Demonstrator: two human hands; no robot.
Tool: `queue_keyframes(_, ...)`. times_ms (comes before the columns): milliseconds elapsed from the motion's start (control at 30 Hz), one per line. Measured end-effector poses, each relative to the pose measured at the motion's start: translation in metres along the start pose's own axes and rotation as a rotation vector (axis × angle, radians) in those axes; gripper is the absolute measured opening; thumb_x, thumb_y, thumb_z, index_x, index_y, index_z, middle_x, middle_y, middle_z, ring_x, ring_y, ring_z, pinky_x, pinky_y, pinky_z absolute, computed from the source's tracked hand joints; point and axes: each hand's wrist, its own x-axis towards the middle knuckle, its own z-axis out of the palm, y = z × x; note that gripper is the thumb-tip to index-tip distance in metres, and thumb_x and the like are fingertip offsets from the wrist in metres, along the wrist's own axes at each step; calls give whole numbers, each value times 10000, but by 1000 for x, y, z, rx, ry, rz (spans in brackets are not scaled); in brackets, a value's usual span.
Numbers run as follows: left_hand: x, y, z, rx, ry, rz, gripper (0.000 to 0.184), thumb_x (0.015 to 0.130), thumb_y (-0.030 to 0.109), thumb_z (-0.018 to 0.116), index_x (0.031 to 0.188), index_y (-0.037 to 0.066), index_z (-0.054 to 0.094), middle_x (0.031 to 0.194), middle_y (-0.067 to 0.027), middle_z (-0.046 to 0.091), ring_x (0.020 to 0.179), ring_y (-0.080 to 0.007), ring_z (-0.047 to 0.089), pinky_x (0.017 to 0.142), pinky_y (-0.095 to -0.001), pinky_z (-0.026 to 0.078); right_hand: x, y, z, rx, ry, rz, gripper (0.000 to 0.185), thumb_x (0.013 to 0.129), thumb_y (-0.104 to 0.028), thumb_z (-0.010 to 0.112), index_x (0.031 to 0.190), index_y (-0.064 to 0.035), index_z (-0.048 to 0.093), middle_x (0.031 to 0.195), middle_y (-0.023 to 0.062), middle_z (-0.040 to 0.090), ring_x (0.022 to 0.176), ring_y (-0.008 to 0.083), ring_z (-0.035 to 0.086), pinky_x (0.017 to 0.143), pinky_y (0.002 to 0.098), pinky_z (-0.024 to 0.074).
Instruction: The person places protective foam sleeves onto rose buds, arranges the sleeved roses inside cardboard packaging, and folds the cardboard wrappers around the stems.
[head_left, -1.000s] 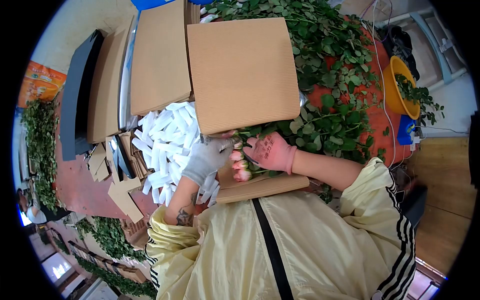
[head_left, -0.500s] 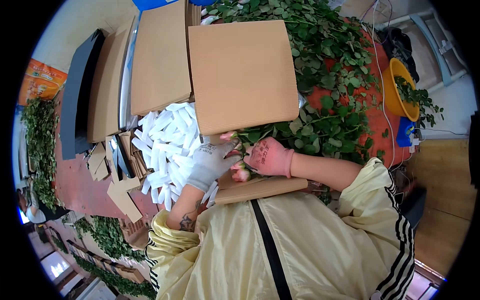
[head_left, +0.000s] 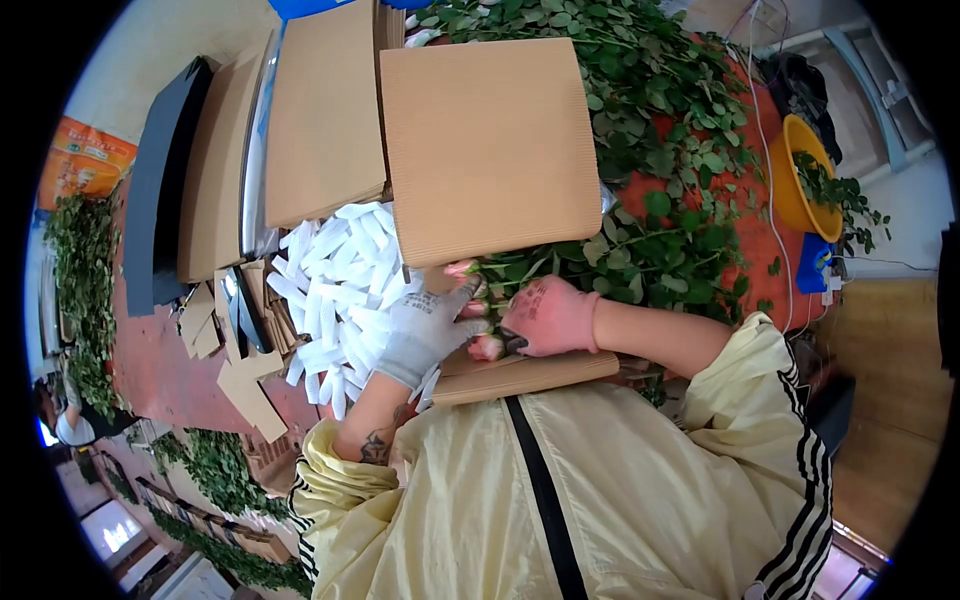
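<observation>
Several pink roses (head_left: 487, 347) lie in a column on cardboard in front of my body, heads toward the left. My left hand (head_left: 425, 325), in a pale grey glove, reaches in from the left. A rose head (head_left: 473, 309) sits between its thumb and forefinger. To the right of the heads is my right hand (head_left: 550, 316) in a pink glove, its fingers curled in by the stems. What those fingers hold is hidden. A corrugated cardboard sheet (head_left: 490, 150) stands beyond the hands, and a folded cardboard edge (head_left: 530, 379) runs along my jacket.
White paper strips (head_left: 335, 290) are heaped left of my left hand. Stacked cardboard (head_left: 325, 115) stands behind them. Leafy stems (head_left: 660, 110) cover the red table (head_left: 757, 290) at right. A yellow bucket (head_left: 806, 175) stands beyond. A dark-handled tool (head_left: 245, 310) lies among cardboard scraps.
My right hand has shifted slightly to the right, away from the rose heads. My left hand stays at the roses, nearly unmoved.
</observation>
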Motion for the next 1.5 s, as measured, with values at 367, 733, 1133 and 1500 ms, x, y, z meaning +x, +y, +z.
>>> queue_keyframes(367,-1,2,5,-75,117,37,609,751,455,646,1266,148,538,744,-145,634,674,-313,621,621,-411,468,14,-9,7,-44,-73,6,307,705,-350,621,873,-93,623,876,79,651,876,237,630,752,392,484)
queue_keyframes(733,-50,-7,-45,-776,777,-14,316,783,28,612,1091,-42,625,698,-32,606,607,-84,526,605,-223,451,-35,79,-122,582,1148,495,619,739,-210,732,1269,-36,465,1133,89,597,1017,233,574,892,345,451)
queue_keyframes(1133,-20,9,-60,-814,841,37,707,782,159,637,1385,-11,312,1355,-171,411,1180,-281,463,962,-388,388,-33,97,-129,1087,1094,203,352,756,-10,671,1095,29,580,1022,43,646,880,92,576,822,242,462)
queue_keyframes(1500,-43,-1,-45,-502,929,143,207,764,-57,586,960,-18,642,817,-101,637,700,-165,602,624,-265,483,-40,96,-127,1123,1069,179,412,767,23,647,1165,25,543,1133,76,611,979,128,584,856,268,473)
